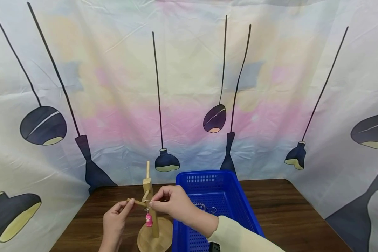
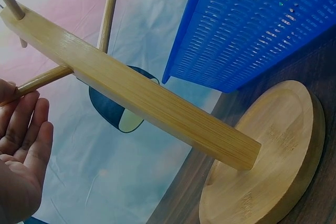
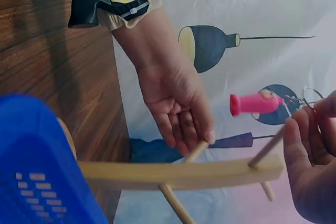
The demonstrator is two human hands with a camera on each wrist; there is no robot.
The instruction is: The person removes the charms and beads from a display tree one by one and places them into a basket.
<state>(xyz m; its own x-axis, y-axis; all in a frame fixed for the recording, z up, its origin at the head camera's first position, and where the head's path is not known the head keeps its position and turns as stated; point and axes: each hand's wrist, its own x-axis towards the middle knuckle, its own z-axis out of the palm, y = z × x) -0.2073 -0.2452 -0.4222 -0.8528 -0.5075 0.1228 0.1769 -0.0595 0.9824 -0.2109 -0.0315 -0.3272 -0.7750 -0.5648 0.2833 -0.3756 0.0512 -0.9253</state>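
Note:
A wooden peg stand (image 1: 155,224) with a round base stands left of the blue basket. Between its thumb and fingers, my left hand (image 1: 114,218) pinches the end of one peg (image 2: 44,80). My right hand (image 1: 177,206) pinches the metal ring (image 3: 310,98) of a pink keychain (image 1: 149,219) beside the post. In the right wrist view the pink figure (image 3: 254,104) dangles from the ring near another peg (image 3: 268,149). Whether the ring is around that peg, I cannot tell.
The blue plastic basket (image 1: 247,213) stands right of the stand, under my right forearm. Several metal rings (image 1: 213,210) lie in it. The dark wooden table (image 1: 280,210) ends at a printed cloth backdrop (image 1: 189,87).

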